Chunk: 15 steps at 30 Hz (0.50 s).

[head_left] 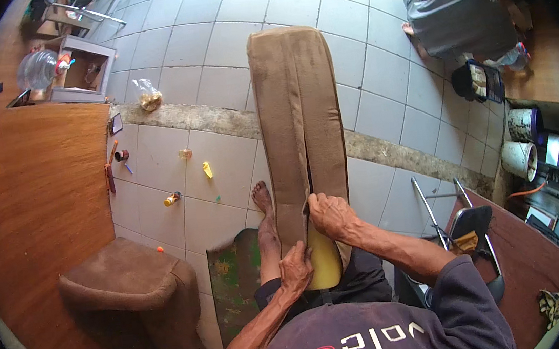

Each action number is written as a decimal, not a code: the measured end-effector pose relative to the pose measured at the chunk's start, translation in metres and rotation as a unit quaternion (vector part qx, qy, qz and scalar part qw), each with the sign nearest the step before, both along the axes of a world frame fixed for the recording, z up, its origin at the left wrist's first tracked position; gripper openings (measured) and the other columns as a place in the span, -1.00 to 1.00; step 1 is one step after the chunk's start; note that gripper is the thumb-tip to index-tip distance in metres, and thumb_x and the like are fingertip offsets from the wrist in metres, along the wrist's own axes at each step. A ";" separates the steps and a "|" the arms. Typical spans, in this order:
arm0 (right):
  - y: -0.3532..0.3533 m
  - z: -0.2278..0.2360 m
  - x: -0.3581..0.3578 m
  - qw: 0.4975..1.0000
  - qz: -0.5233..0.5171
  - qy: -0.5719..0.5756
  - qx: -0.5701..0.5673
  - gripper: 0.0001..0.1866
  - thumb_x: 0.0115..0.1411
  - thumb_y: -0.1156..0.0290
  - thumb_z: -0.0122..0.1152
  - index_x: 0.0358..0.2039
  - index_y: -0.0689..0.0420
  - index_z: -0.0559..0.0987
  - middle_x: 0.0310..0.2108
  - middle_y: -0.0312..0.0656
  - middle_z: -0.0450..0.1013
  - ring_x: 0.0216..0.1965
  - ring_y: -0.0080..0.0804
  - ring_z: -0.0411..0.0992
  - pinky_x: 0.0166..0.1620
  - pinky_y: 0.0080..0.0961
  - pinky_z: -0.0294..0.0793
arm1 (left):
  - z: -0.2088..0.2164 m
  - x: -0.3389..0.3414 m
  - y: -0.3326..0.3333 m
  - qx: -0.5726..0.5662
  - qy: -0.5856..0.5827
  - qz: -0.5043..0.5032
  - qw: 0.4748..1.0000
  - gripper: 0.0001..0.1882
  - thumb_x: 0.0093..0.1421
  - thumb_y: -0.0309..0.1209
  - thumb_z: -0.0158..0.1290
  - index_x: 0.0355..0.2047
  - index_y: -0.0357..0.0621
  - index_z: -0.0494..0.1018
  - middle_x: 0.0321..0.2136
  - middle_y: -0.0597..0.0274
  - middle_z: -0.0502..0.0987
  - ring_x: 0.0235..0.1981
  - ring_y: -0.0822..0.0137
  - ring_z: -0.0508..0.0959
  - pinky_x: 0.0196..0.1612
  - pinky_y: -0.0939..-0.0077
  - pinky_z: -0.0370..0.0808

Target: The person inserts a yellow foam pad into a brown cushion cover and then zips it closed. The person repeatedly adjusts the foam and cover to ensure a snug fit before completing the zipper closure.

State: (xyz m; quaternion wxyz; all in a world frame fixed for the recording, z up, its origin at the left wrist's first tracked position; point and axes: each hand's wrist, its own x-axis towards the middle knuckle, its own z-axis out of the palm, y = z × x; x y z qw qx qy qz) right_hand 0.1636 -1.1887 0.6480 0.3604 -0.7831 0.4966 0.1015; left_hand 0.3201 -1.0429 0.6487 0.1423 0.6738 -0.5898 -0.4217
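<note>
A long brown fabric cushion cover [279, 106] stretches away from my lap, with a slit down its middle. Yellow foam [325, 262] shows through the open near end, between the two edges of the cover. My right hand [333, 218] is closed on the slit's edge, just above the bare foam. Lower and to the left, my left hand [296, 265] pinches the left edge of the cover beside the foam. Whether a zipper runs along the slit is too small to tell.
A brown upholstered piece [123, 273] stands at the left by a wooden panel [36, 193]. On the tiles lie a small yellow bottle [172, 199], a yellow object [207, 170] and a plastic bag [148, 94]. A metal-framed chair [468, 223] is at the right; another person [460, 12] bends far right.
</note>
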 end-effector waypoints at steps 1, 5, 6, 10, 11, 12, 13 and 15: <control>-0.007 -0.002 -0.004 0.999 0.030 -0.033 -0.029 -0.83 0.25 0.46 0.10 -0.24 0.31 0.47 -0.38 0.16 0.56 -0.38 0.07 0.64 -0.35 -0.09 0.64 | -0.002 -0.002 0.000 -0.013 0.005 -0.003 1.000 -0.84 0.30 -0.48 0.12 -0.29 -0.23 0.34 -0.44 -0.18 0.50 -0.36 -0.31 0.56 -0.36 -0.09 0.47; -0.011 -0.010 -0.015 0.983 0.168 -0.067 0.007 -0.83 0.27 0.46 0.06 -0.30 0.31 0.53 -0.47 0.13 0.59 -0.42 0.04 0.66 -0.38 -0.16 0.66 | -0.009 0.003 0.003 0.017 0.021 -0.010 1.000 -0.85 0.32 -0.47 0.11 -0.27 -0.23 0.34 -0.42 -0.20 0.53 -0.32 -0.32 0.58 -0.32 -0.08 0.49; -0.008 -0.011 -0.015 0.981 0.181 -0.073 0.018 -0.83 0.26 0.45 0.07 -0.31 0.31 0.53 -0.48 0.12 0.59 -0.43 0.05 0.65 -0.39 -0.16 0.66 | -0.010 0.008 0.003 0.029 0.022 -0.018 0.999 -0.85 0.32 -0.46 0.11 -0.26 -0.23 0.35 -0.41 -0.20 0.54 -0.32 -0.32 0.58 -0.31 -0.09 0.50; 0.016 -0.009 -0.007 0.974 0.210 -0.078 0.029 -0.80 0.24 0.42 0.11 -0.28 0.33 0.55 -0.50 0.14 0.58 -0.44 0.10 0.64 -0.41 -0.11 0.65 | -0.008 0.044 0.008 0.064 0.088 0.064 0.992 -0.83 0.39 -0.36 0.08 -0.18 -0.23 0.41 -0.39 -0.16 0.56 -0.35 -0.21 0.59 -0.27 0.01 0.51; 0.022 -0.008 -0.004 0.978 0.195 -0.078 0.014 -0.78 0.23 0.42 0.11 -0.26 0.35 0.55 -0.49 0.16 0.58 -0.43 0.12 0.64 -0.41 -0.08 0.65 | -0.007 0.052 0.011 0.077 0.072 0.111 0.988 -0.80 0.42 -0.32 0.05 -0.15 -0.22 0.43 -0.38 -0.14 0.56 -0.34 -0.14 0.60 -0.26 0.05 0.51; 0.026 -0.006 -0.002 0.978 0.191 -0.087 0.022 -0.78 0.23 0.42 0.12 -0.26 0.35 0.57 -0.48 0.15 0.60 -0.45 0.10 0.65 -0.41 -0.09 0.65 | -0.009 0.058 0.011 0.090 0.056 0.155 0.982 -0.77 0.46 -0.28 0.02 -0.12 -0.22 0.45 -0.37 -0.11 0.57 -0.34 -0.08 0.61 -0.25 0.09 0.51; 0.029 -0.006 0.002 0.979 0.178 -0.092 0.044 -0.78 0.23 0.42 0.12 -0.27 0.35 0.57 -0.49 0.14 0.60 -0.46 0.10 0.65 -0.42 -0.09 0.64 | -0.013 0.062 0.011 0.099 0.041 0.201 0.974 -0.73 0.49 -0.24 -0.01 -0.10 -0.22 0.46 -0.35 -0.09 0.57 -0.33 -0.02 0.62 -0.24 0.14 0.51; 0.034 -0.007 0.006 0.986 0.133 -0.081 0.065 -0.78 0.22 0.42 0.13 -0.28 0.34 0.58 -0.51 0.11 0.60 -0.48 0.09 0.64 -0.43 -0.09 0.64 | -0.027 0.064 0.007 0.020 -0.002 0.221 0.975 -0.71 0.49 -0.23 -0.03 -0.07 -0.24 0.47 -0.22 -0.12 0.56 -0.21 -0.05 0.60 -0.16 0.15 0.51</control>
